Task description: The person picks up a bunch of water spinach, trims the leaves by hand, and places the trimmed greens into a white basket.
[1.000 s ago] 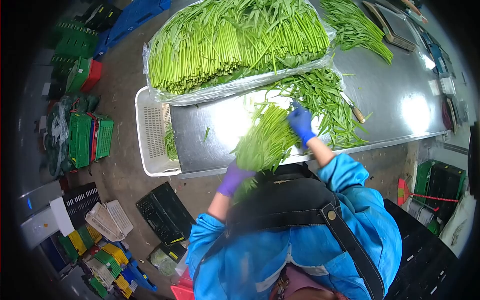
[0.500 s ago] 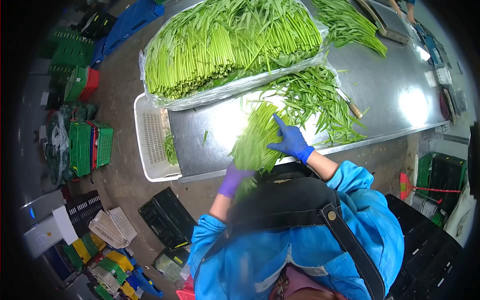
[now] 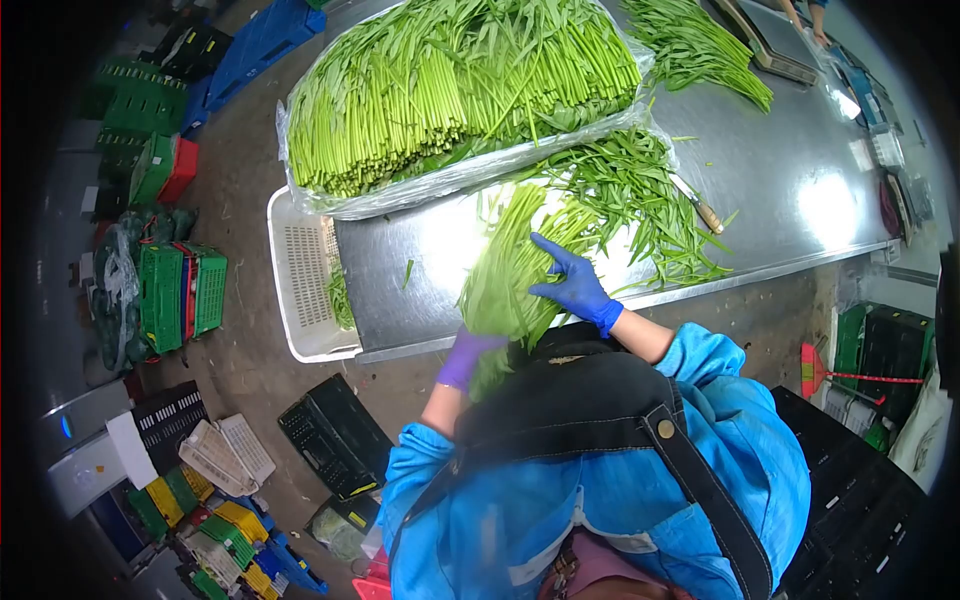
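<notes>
A bunch of water spinach with long pale stems is held upright-leaning at the table's near edge, its leafy part toward my body and blurred. My left hand, in a purple glove, is closed on the lower leafy end; leaves partly cover its fingers. On the bunch's right side, my right hand in a blue glove grips it, thumb and forefinger set apart against the stems. Loose water spinach leaves lie just beyond. A wooden-handled knife rests beside them.
A large plastic-lined pile of water spinach occupies the back of the metal table. Another bunch lies at the far right near a scale. A white basket stands at the left edge. Crates sit on the floor.
The top of the bunch has spread and shifted slightly, with stems fanning apart. My right hand has moved a little to the left; my left hand stays nearly in place.
</notes>
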{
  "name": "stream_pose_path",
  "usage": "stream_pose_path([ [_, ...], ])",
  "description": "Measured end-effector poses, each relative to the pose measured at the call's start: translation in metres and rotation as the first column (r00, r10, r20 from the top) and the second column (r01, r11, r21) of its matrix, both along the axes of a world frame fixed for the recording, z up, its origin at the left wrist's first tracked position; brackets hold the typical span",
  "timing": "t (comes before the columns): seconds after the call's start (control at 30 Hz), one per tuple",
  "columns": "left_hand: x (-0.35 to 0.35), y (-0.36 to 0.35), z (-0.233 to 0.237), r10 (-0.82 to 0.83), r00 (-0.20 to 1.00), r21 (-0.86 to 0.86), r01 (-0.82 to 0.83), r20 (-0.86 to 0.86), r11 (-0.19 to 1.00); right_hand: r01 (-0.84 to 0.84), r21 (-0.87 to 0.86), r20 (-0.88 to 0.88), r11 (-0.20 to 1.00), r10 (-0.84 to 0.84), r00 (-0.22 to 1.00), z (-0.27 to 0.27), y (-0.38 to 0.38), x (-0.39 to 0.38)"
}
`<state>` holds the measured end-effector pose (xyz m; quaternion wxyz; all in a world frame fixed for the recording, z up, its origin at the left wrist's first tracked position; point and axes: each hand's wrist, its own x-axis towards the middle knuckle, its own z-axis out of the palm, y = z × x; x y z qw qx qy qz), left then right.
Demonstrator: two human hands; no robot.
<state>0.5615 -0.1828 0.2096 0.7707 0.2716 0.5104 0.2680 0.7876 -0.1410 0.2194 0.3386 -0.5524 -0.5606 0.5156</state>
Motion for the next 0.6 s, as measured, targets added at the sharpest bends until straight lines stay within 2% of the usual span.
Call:
stream_pose_path([
  [0.03,-0.001,-0.002,-0.002,0.002,1.000,0.000,-0.002,0.000,1.000,0.009,0.073,-0.037,0.997,-0.006,0.999,-0.005,-0.002,0.003],
  [0.1,0.004,-0.003,0.006,0.135,0.988,-0.207,-0.117,0.077,0.971,0.003,0.062,-0.057,0.998,0.000,0.998,-0.004,-0.004,0.009],
  [0.2,0.012,-0.007,0.018,0.218,0.970,-0.227,-0.189,0.107,0.955,-0.029,0.011,0.028,1.000,0.029,0.999,-0.006,-0.008,0.018],
  [0.27,0.011,-0.009,0.012,0.242,0.961,-0.232,-0.207,0.134,0.950,-0.035,-0.371,-0.043,0.928,0.021,0.999,-0.005,-0.006,0.025],
  [0.33,0.008,-0.011,0.002,0.263,0.952,-0.237,-0.221,0.160,0.946,-0.009,-0.307,-0.049,0.952,-0.006,0.999,-0.029,-0.006,0.034],
  [0.37,0.004,-0.011,-0.003,0.200,0.971,-0.171,-0.177,0.128,0.969,0.019,-0.241,-0.056,0.970,-0.033,0.998,-0.027,-0.004,0.033],
  [0.4,0.002,-0.011,-0.008,0.139,0.986,-0.107,-0.129,0.093,0.986,0.007,-0.231,0.076,0.973,0.011,0.997,-0.024,-0.003,0.036],
  [0.43,0.002,-0.011,-0.014,0.138,0.986,-0.107,-0.128,0.093,0.986,0.009,-0.231,0.077,0.973,0.010,0.997,-0.022,-0.004,0.032],
  [0.5,0.003,-0.008,-0.015,0.063,0.997,0.069,-0.060,-0.048,0.996,0.082,-0.014,0.198,0.997,-0.077,0.977,-0.014,-0.005,0.017],
  [0.53,0.004,-0.007,-0.015,0.061,0.997,0.069,-0.058,-0.050,0.996,0.038,-0.026,0.241,0.999,-0.031,0.970,-0.010,-0.004,0.012],
  [0.6,0.011,-0.004,-0.001,0.045,0.999,0.172,-0.039,-0.031,0.984,-0.010,-0.031,0.285,0.999,0.018,0.958,-0.005,-0.002,0.000],
])
